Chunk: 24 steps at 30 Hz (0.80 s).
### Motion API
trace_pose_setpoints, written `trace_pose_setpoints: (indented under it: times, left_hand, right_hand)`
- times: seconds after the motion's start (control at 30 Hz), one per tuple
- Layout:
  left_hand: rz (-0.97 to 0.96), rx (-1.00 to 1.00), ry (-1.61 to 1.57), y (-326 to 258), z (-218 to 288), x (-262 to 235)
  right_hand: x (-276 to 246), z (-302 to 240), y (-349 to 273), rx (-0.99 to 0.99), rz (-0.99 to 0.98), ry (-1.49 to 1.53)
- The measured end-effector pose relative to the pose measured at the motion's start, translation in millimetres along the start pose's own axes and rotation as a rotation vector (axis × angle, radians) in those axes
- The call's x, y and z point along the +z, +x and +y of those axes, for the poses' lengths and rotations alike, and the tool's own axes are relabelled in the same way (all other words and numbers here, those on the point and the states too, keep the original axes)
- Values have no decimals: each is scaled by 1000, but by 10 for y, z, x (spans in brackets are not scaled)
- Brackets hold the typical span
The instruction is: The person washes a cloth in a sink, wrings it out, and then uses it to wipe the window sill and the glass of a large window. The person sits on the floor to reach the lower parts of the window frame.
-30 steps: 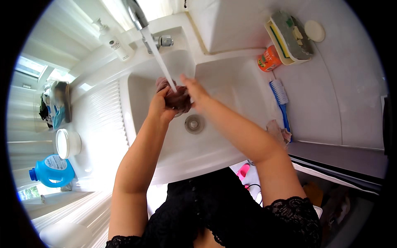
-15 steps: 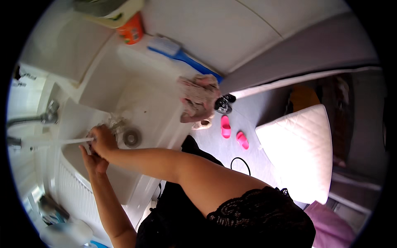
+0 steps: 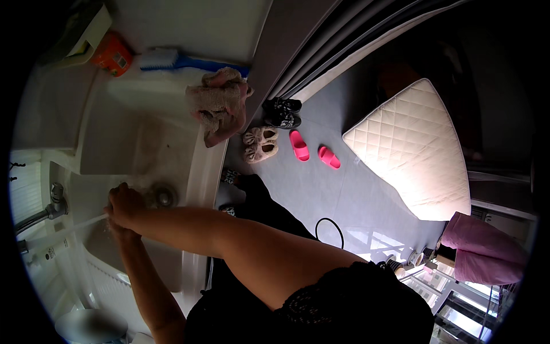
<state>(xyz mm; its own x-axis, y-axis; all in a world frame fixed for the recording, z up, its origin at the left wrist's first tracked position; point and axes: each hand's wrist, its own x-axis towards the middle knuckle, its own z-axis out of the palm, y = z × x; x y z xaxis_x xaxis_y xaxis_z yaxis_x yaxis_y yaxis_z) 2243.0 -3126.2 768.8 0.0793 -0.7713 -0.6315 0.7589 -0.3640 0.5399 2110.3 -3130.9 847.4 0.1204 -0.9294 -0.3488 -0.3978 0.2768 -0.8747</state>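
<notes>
My right hand (image 3: 127,205) is pressed over my left hand (image 3: 119,230), its fingers curled round it. Most of the left fingers are hidden beneath it. A thin stream of water (image 3: 69,229) from the left reaches the two hands. They are over the white sink (image 3: 94,252), close to its round metal drain (image 3: 164,196). The metal tap (image 3: 56,206) stands on the sink's left side.
A beige and pink cloth (image 3: 220,100) hangs over the sink edge. At the back lie a blue-handled brush (image 3: 197,63) and an orange container (image 3: 113,54). Pink slippers (image 3: 299,145), furry shoes (image 3: 260,143) and a quilted pad (image 3: 415,149) are on the floor side.
My hands have closed together; the left fingers, stretched out before, are now covered by the right hand. The view has turned, showing more floor at the right, and looks darker.
</notes>
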Motion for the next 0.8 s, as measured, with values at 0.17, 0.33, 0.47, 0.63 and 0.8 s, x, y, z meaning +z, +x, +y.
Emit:
trace_pose_setpoints:
  times: [0.17, 0.33, 0.47, 0.63, 0.8]
  left_hand:
    - [-260, -80, -149, 339, -37, -772]
    - [-134, -149, 31, -323, -279, -182]
    - [-15, -113, 202, -216, -191, -546]
    - [26, -31, 378, -627, 16, -254]
    - [-54, 163, 581, -770, 272, 3]
  right_hand:
    - [15, 14, -75, -57, -103, -72]
    - [747, 527, 347, -31, -238, -320]
    - [344, 152, 1, 34, -360, -278]
    - [490, 318, 65, 41, -212, 20]
    - [306, 205, 1, 123, -12, 136]
